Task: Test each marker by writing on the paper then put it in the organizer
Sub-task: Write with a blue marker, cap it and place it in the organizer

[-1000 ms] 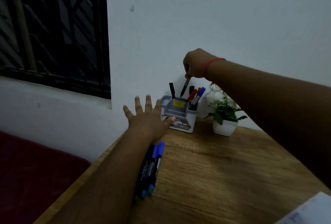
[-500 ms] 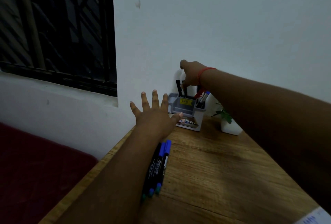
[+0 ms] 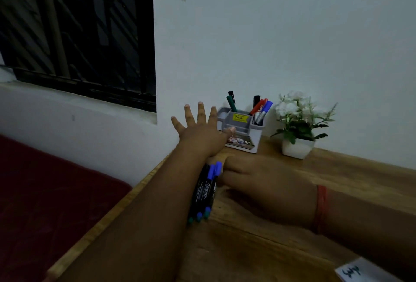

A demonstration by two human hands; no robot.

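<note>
A grey organizer (image 3: 244, 128) stands at the back of the wooden table against the wall, with several markers upright in it. My left hand (image 3: 200, 130) lies flat with its fingers spread, and its thumb touches the organizer's front. A row of loose markers (image 3: 206, 189) with blue caps lies beside my left forearm. My right hand (image 3: 265, 188) rests on the table with its fingertips touching these markers near their caps; no marker is lifted. A corner of the paper (image 3: 360, 271) with scribbles shows at the bottom right.
A small white pot with a flowering plant (image 3: 298, 124) stands right of the organizer. The table's left edge (image 3: 108, 216) drops to a dark red cushion (image 3: 45, 191). A barred window is at the upper left.
My right hand let go of the marker in the organizer and came down to the loose markers beside my left forearm. The left hand stayed in place.
</note>
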